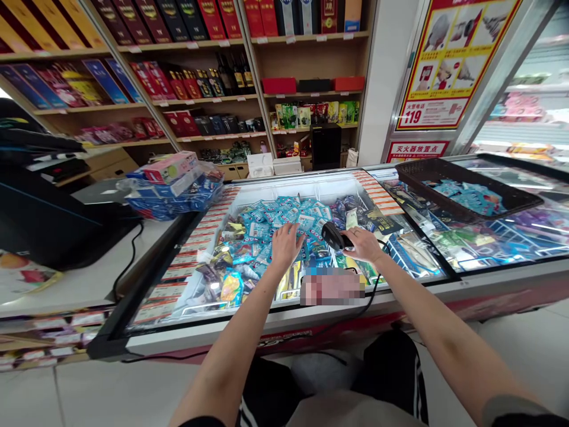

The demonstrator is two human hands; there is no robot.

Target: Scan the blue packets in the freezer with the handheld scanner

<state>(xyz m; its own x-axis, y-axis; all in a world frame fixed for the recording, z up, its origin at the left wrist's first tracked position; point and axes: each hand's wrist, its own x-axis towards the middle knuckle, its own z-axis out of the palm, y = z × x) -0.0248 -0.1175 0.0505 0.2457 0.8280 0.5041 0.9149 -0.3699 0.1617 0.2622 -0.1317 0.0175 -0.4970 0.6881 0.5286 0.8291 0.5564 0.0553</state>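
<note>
— Position of the left hand [284,243]?
— Palm down, fingers spread wide, resting on the blue packets [291,214] heaped in the middle of the open chest freezer [284,315]. Closed on nothing, as far as visible.
— And the right hand [365,244]?
— Wrapped round the grip of a black scanner [333,236], head pointing left at the packets, just beside the left hand. Thin black cable [372,292] trailing down over the freezer's front rim.
— Feel of those packets?
— Probably light, thin and crinkly. Plastic or foil wrap by the look of it, likely cold and a little slick with frost. Loose in the heap, so apt to slide over one another. Possibly soft inside, so no hard squeezing. Best pinched at a sealed end or along a flat edge, one at a time.
— The scanner?
— Rigid plastic, light enough for one hand, best held by the grip as now. Cable worth keeping clear of the rim.
— Around the heap?
— Mixed wrappers [231,284], yellow and silver, nearer the front wall. Further right, more goods under a glass lid [489,237], with a black basket [466,185] sitting on top. To the left, on the white counter [89,279], a stack of wrapped blue boxes [173,188] near a dark till screen [44,219]. Behind, wooden shelves [306,95] lined with boxed bottles.
</note>
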